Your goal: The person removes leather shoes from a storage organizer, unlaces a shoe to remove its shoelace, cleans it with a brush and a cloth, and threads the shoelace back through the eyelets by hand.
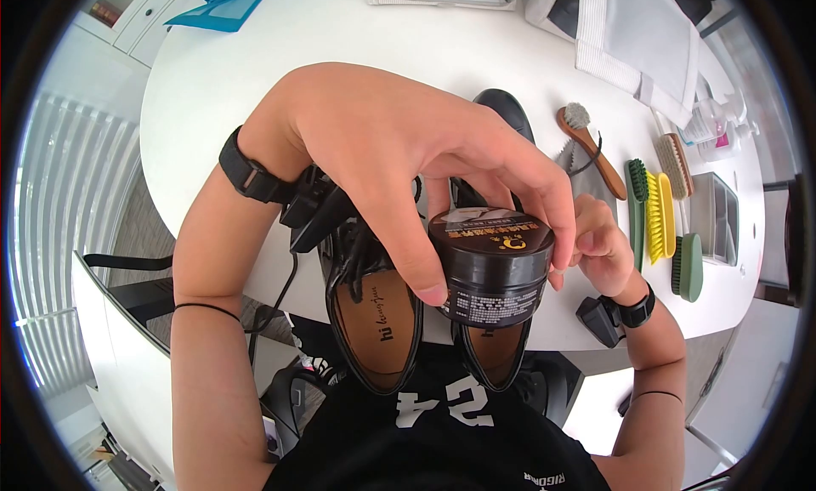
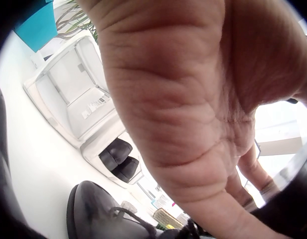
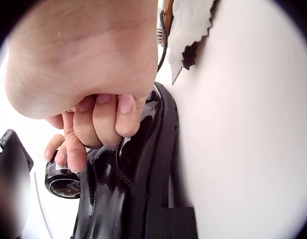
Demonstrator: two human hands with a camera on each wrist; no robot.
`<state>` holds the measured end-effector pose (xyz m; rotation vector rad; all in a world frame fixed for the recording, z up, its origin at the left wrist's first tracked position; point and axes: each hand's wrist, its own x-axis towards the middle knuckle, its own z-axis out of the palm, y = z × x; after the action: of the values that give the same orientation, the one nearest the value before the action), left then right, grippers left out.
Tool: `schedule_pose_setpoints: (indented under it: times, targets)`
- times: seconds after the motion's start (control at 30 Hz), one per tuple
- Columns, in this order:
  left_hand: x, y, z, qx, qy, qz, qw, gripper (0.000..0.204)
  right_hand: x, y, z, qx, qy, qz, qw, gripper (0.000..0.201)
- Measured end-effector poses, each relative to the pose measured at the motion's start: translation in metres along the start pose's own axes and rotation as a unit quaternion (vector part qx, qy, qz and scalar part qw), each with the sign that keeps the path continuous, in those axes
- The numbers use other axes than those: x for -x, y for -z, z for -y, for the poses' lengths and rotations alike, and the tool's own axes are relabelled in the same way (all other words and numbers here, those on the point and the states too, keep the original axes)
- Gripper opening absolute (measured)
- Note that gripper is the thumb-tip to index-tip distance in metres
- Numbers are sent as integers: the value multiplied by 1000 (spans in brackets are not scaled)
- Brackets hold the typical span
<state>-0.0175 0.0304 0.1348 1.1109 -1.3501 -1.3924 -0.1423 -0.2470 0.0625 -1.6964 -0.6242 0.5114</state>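
Note:
My left hand [image 1: 408, 159] reaches over from above and grips a black round jar [image 1: 497, 274], thumb on the near side and fingers on the far side. The jar's lid bears a printed label, and white print runs round its side. Close beside the jar is my right hand [image 1: 605, 249], its fingers curled in toward the palm with nothing visible in them. In the right wrist view those curled fingers [image 3: 108, 119] overlap a shiny black shoe [image 3: 128, 184]. Below the jar stand two black lace-up shoes with tan insoles [image 1: 374, 329]; the jar partly hides the right one.
Right of the shoes lie a wooden-handled brush [image 1: 608, 164], a grey zigzag-edged cloth [image 3: 190, 35], a yellow brush [image 1: 660, 215], green brushes [image 1: 690, 266] and a metal-looking tray [image 1: 716, 215]. Pump bottles [image 1: 722, 138] and a pale fabric box [image 1: 637, 49] stand farther back. A blue folder [image 1: 225, 11] lies far left.

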Motion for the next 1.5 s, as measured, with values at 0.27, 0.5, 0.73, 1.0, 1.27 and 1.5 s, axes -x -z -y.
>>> schedule_pose_setpoints:
  times: [0.27, 0.5, 0.73, 1.0, 1.27, 1.5]
  targets:
    - [0, 1, 0, 0, 7, 0, 1000, 77, 1, 0, 1, 2, 6, -13, 1000, 53]
    - [0, 0, -2, 1, 11, -3, 1000, 77, 5, -1, 2, 19, -62, -26, 998, 55]
    - [0, 0, -2, -1, 4, -1, 1000, 77, 2, -1, 6, 24, -31, -16, 999, 54]
    - [0, 0, -2, 4, 5, 1, 1000, 76, 1, -1, 4, 11, -13, -16, 1000, 53]
    - [0, 0, -2, 5, 7, 1, 1000, 76, 3, 0, 2, 6, -30, -12, 999, 55]
    - [0, 0, -1, -4, -2, 4, 1000, 75, 3, -2, 3, 28, -27, -18, 999, 56]
